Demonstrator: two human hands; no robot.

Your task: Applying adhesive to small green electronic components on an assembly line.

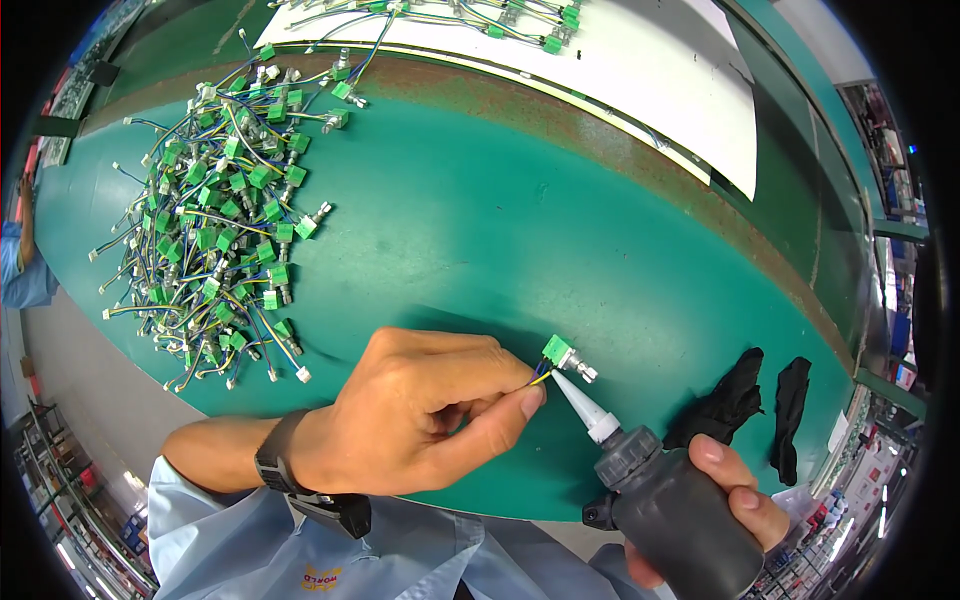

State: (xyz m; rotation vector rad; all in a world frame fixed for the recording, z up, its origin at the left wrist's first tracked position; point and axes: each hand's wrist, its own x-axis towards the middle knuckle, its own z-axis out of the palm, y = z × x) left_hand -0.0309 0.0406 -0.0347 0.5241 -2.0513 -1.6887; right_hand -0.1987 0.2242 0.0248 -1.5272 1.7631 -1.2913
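Observation:
Between thumb and forefinger, my left hand (430, 400) pinches the wires of a small potentiometer (562, 352) with a green body and a metal shaft. The part is held above the green tabletop, its shaft pointing right. My right hand (745, 490) is wrapped round a dark grey squeeze bottle (680, 510) with a pale tapered nozzle (582, 402). The nozzle's tip is at the wires, just below the green body; whether it touches them I cannot tell. At the left lies a large heap of similar wired potentiometers (225, 230).
Two black cloth pieces (735, 400) lie near the table's right side. Beyond a rusty metal edge (480, 95) rests a white sheet (650, 80) with more wired green parts (495, 25) on it. At the far left a person's blue sleeve (25, 270) shows beside the table.

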